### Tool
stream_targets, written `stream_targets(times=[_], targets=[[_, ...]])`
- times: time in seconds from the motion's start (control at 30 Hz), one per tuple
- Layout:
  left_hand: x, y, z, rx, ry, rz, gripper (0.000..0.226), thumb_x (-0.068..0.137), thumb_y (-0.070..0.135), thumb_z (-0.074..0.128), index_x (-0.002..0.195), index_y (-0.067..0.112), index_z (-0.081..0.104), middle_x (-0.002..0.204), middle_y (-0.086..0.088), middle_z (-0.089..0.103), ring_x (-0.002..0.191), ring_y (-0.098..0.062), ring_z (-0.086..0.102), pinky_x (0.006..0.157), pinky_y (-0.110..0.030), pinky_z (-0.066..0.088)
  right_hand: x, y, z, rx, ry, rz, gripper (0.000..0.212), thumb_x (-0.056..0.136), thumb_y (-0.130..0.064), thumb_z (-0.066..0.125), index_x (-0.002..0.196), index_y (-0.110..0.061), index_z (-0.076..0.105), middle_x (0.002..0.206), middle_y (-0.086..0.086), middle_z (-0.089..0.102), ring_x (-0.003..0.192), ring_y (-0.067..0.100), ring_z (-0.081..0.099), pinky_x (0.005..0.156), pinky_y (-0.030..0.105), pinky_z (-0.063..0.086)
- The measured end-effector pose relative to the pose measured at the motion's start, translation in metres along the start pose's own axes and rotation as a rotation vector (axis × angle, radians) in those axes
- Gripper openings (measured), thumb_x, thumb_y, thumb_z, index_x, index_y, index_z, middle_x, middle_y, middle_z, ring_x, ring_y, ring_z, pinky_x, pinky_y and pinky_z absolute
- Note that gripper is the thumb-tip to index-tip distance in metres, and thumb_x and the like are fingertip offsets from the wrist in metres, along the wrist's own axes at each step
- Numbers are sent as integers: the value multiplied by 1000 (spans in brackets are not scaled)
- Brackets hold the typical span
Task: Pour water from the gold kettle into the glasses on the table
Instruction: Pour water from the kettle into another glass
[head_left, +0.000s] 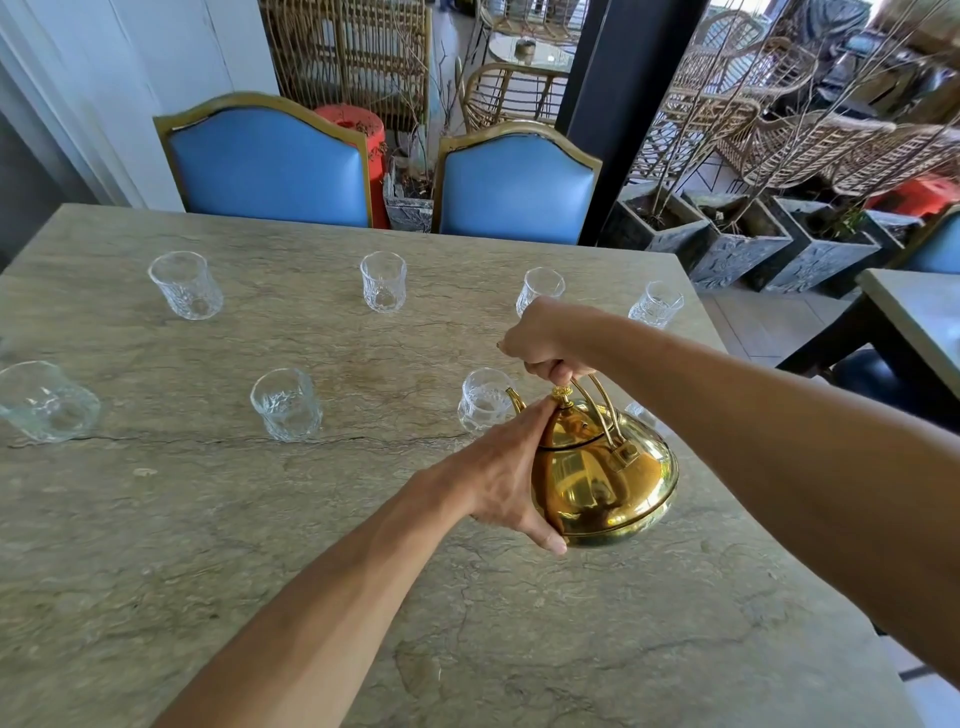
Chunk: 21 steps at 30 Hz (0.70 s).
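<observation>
**Item:** gold kettle (602, 478), lid on. It was held low over the near right part of the worktop (208, 519) and tilted forward. Its spout (513, 397) sat at the rim of the target glass (483, 402).

**Right grip** (545, 340): clenched round the top of the wire handle (602, 402), taking the weight.

**Left grip** (498, 467): released, clasping nothing. Straight fingers lay flat along the kettle's flank, their tips up by the lid knob (560, 394) and the thumb under the base edge.

**Glasses:** eight, in two rows of four.
- The far row ran rightward from the far-left glass (186, 285).
- The near row ran rightward from the near-left glass (47, 400), with the target glass third.
- The fourth near glass (641, 413) was mostly hidden behind the kettle.
- All looked empty, though levels could not be told for certain.

**Step in hand (judged):** the first pour, into the target glass, about to start or barely started. No stream was discernible.

**Next move (judged):**
- Tip further by slow degrees with the spout over the rim.
- Keep the left fingers bracing the lid.
- Level off before the glass brims, then carry the kettle to a neighbouring glass.
</observation>
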<state>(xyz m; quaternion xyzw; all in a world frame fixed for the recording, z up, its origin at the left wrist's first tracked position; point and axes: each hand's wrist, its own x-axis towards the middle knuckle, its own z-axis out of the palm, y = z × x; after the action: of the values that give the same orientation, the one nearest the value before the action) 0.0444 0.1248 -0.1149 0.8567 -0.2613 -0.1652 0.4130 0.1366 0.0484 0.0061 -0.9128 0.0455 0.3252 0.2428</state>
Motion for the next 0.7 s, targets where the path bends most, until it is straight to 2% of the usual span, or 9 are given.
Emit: stream_targets(times=[0.2,0.3,0.4,0.47,0.57,0.7], targets=[[1,-1,0,6,-2,3,153,47,45,105,160,22,4,153,-3,38,138,-21,46,120,-43,39,1,1,0,25,-12,2,19,100,-7,40,83,-6,46,54,5,35,41,12,27,35,16,21],[1,0,-1,24,-9,4,160,47,44,105,163,19,-3,157,-6,35,141,-23,43,122,-42,37,0,3,-2,57,-7,-8,18,101,-9,41,85,-5,47,55,5,34,41,12,26,35,16,20],[3,-1,-2,75,-23,0,166,46,49,103,162,28,-14,163,-10,28,146,-27,39,124,-44,33,-2,8,-4,92,9,-20,21,102,-13,44,82,-6,46,54,5,34,39,12,26,35,16,20],[5,-2,-3,137,-42,-13,160,46,52,103,159,32,-9,163,-9,28,146,-27,40,124,-44,34,-2,12,-6,120,27,-27,20,100,-13,45,82,-7,46,53,5,35,36,12,27,36,16,21],[8,-2,-4,214,-56,-25,156,44,57,102,159,30,0,162,-6,29,144,-26,40,122,-46,36,-3,20,-7,184,51,-36,13,99,-15,47,93,-5,51,55,6,37,37,12,29,38,19,23],[10,3,-5,334,-65,-38,160,45,61,100,162,24,-3,165,-6,24,147,-26,36,126,-45,28,-9,33,-11,226,88,-69,30,99,-17,47,118,3,58,55,4,38,34,11,30,37,19,25]])
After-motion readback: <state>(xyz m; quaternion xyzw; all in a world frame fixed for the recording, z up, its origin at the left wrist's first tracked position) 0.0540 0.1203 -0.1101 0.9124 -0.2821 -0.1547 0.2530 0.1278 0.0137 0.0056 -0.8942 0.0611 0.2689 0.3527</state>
